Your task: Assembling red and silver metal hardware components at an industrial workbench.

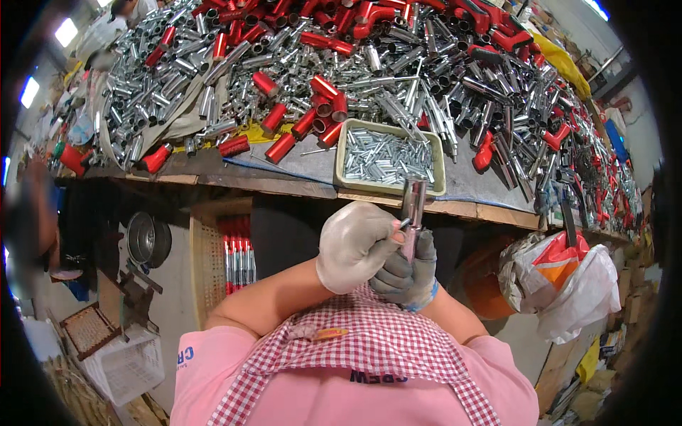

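One chrome tube (413, 202) in hand, right hand (408, 273) fingers wrapped round its lower end, left hand (353, 245) fingers pinching its middle; beyond the fingers, tray of small pins (389, 157) full, counter (284, 186) heap unsorted, so most remains.

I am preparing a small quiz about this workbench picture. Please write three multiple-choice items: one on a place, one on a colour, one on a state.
1. Where does the tray of small metal pins stand?
A. at the bench's near edge, in front of the hands
B. on the floor
C. inside the white plastic bag

2. What colour is the glove on the left hand?
A. red
B. whitish
C. blue

3. How is the metal tube held?
A. flat on the bench
B. upright in the right hand
C. hanging from a hook

Answers:
1 A, it sits on the bench's wooden edge.
2 B, pale; the right glove is grey.
3 B, grey fingers wrap its lower part.
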Available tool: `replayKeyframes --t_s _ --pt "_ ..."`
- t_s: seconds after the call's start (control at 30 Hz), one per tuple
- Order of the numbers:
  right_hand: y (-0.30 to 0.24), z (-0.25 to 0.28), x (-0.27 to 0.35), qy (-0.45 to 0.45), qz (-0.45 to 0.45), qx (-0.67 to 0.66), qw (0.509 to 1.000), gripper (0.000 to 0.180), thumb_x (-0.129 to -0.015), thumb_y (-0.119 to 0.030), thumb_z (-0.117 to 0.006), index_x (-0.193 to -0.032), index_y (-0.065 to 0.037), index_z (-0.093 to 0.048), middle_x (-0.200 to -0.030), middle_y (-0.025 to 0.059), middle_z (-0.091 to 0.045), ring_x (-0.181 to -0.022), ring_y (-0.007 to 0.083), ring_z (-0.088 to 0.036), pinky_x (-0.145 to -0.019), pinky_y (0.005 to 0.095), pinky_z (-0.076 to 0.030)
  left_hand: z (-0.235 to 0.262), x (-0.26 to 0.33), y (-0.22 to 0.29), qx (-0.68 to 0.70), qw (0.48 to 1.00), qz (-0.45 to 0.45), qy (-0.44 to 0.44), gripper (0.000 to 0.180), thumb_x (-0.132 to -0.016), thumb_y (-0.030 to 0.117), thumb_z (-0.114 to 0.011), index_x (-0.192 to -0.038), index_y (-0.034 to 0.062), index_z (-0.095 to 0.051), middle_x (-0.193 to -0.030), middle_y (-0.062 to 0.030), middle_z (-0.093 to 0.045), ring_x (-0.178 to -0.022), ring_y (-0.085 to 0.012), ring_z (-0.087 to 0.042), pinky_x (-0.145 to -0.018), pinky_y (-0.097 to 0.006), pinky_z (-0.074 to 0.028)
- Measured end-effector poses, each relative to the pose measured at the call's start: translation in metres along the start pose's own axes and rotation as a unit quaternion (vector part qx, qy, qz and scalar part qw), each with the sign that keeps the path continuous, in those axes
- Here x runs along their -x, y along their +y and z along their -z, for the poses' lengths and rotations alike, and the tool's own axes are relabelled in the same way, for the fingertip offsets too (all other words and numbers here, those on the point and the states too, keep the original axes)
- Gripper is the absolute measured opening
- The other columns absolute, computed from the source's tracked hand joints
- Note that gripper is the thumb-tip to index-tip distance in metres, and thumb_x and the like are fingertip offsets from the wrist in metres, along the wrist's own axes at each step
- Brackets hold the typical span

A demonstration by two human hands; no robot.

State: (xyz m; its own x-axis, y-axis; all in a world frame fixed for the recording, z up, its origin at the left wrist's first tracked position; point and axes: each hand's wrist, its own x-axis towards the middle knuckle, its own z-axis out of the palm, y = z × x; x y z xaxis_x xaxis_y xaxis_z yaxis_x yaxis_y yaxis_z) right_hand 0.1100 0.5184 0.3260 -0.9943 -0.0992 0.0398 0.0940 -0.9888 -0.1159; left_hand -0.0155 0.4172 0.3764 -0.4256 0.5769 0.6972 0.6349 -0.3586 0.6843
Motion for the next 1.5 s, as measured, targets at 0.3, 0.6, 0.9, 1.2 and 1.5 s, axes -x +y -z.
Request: replayKeyframes --t_s 0.3,0.6,0.9,1.2,1.5 --pt "-0.001 0.001 0.003 0.010 -0.006 0.017 1.000 0.051 -0.086 -0.063 -0.058 -0.102 -0.014 -0.060 -0.053 -0.0035 -0.040 -0.040 0.0099 -0.036 -0.046 0.0256 -0.033 -0.003 -0.004 0.004 -0.059 0.997 -0.052 -0.008 0.017 -0.077 0.010 -0.072 -0.091 0.0080 -0.061 -0.077 -0.0076 -0.063 -0.068 -0.0301 -0.060 -0.063 -0.040 -0.047" --pt "0.000 -0.003 0.005 0.107 0.023 0.111 0.988 0.048 -0.084 -0.059 -0.062 -0.098 -0.013 -0.061 -0.055 -0.0020 -0.049 -0.044 0.0115 -0.041 -0.046 0.0256 -0.035 -0.004 -0.002 0.025 -0.243 0.968 0.023 -0.051 0.015 -0.083 0.024 -0.067 -0.078 0.0104 -0.064 -0.073 -0.0070 -0.061 -0.069 -0.0294 -0.060 -0.060 -0.041 -0.048" --pt "-0.027 -0.006 0.007 0.133 0.095 0.337 0.927 0.039 -0.084 -0.037 -0.071 -0.101 -0.003 -0.062 -0.070 0.0005 -0.058 -0.065 0.0100 -0.055 -0.062 0.0257 -0.043 -0.001 -0.008 0.019 -0.196 0.958 0.168 -0.123 0.029 -0.088 0.029 -0.063 -0.074 0.0042 -0.066 -0.069 -0.0143 -0.061 -0.065 -0.0330 -0.062 -0.058 -0.042 -0.048" --pt "-0.021 -0.028 0.006 0.258 0.078 0.511 0.816 0.041 -0.081 -0.028 -0.073 -0.108 0.001 -0.062 -0.083 0.0001 -0.061 -0.070 0.0070 -0.052 -0.061 0.0214 -0.042 0.016 -0.002 0.001 0.190 0.904 0.376 -0.079 0.030 -0.079 0.029 -0.077 -0.085 0.0003 -0.069 -0.073 -0.0051 -0.067 -0.066 -0.0120 -0.061 -0.062 -0.028 -0.049" --pt "0.002 0.011 0.016 0.066 -0.073 0.051 0.994 0.048 -0.089 -0.046 -0.061 -0.113 -0.005 -0.059 -0.060 -0.0006 -0.047 -0.044 0.0098 -0.037 -0.041 0.0227 -0.029 0.016 0.000 -0.016 0.371 0.831 0.400 -0.108 0.076 -0.075 0.027 -0.081 -0.132 -0.0070 -0.042 -0.107 -0.0182 -0.065 -0.096 -0.0242 -0.065 -0.086 -0.037 -0.052"
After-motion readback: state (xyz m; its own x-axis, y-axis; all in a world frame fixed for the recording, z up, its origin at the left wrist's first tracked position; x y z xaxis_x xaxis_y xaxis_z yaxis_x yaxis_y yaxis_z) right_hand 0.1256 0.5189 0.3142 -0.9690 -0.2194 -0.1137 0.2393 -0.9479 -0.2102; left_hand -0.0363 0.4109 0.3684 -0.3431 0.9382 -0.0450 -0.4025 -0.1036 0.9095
